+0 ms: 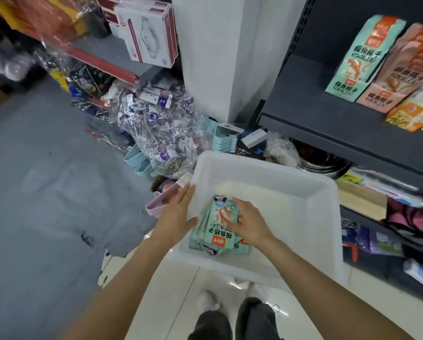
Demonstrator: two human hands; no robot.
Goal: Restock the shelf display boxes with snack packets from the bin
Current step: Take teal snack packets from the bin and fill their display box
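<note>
**Q:** What did each hand hold at this moment?

**A:** The right hand (251,223) lay on top of a stack of mint-green snack packets (218,228), its fingers bent over the stack's far edge and gripping it. The left hand (178,212) had straight, spread fingers; its palm met the near-left wall of the white bin (311,192), and its fingertips reached the left side of the packets. It grasped nothing.

**Q:** Where did the packets lie?

**A:** They lay fanned in the near-left corner of the bin, printed faces up, with an orange label at the end nearer the person. The remainder of the bin floor showed bare white plastic.

**Q:** Where did the bin stand relative to the shelf?

**A:** The bin sat on a pale tiled floor (171,290), just beside a dark metal shelf unit (328,106) on the person's right. On the upper shelf stood a mint-green display box (360,62) holding upright packets of the same design, and touching it on the right, a pink display box (399,77). An orange-and-yellow box (411,116) lay in front of those.

**Q:** What else surrounded the work area?

**A:** Beyond the bin lay a heap of clear-wrapped small goods (156,126) against a white pillar (218,57). A pink plastic tray (161,200) sat just left of the left hand. White boxes (149,30) were stacked on a grey shelf at upper left. The person's dark trouser legs (235,322) appeared at the lower edge.
</note>
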